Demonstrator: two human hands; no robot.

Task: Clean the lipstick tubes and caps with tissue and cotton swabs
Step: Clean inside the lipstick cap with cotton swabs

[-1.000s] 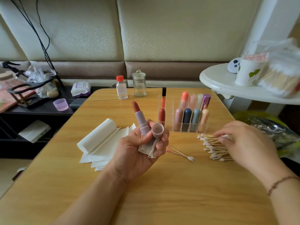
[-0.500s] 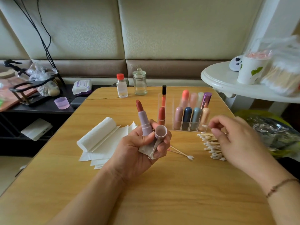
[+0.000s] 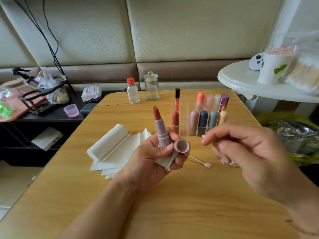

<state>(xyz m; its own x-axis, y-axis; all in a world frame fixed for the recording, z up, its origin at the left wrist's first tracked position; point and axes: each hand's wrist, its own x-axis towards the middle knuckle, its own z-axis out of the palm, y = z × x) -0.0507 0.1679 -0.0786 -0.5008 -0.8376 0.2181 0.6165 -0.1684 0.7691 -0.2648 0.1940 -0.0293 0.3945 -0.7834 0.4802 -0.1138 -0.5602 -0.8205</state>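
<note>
Left hand (image 3: 155,161) raised over the wooden table (image 3: 155,213), palm toward the camera, fingers curled round an open lipstick (image 3: 159,128) held upright, its lilac cap (image 3: 181,145) mouth-up, and a crumpled tissue (image 3: 166,161). Right hand (image 3: 245,152) lifted beside it, blurred; thumb and forefinger pinch a cotton swab (image 3: 204,136), tip just showing. Two used swabs (image 3: 200,161) lie on the table. Left, a stack of folded tissues (image 3: 114,149). Farther back, a clear organizer (image 3: 200,116) of capped lipsticks.
</note>
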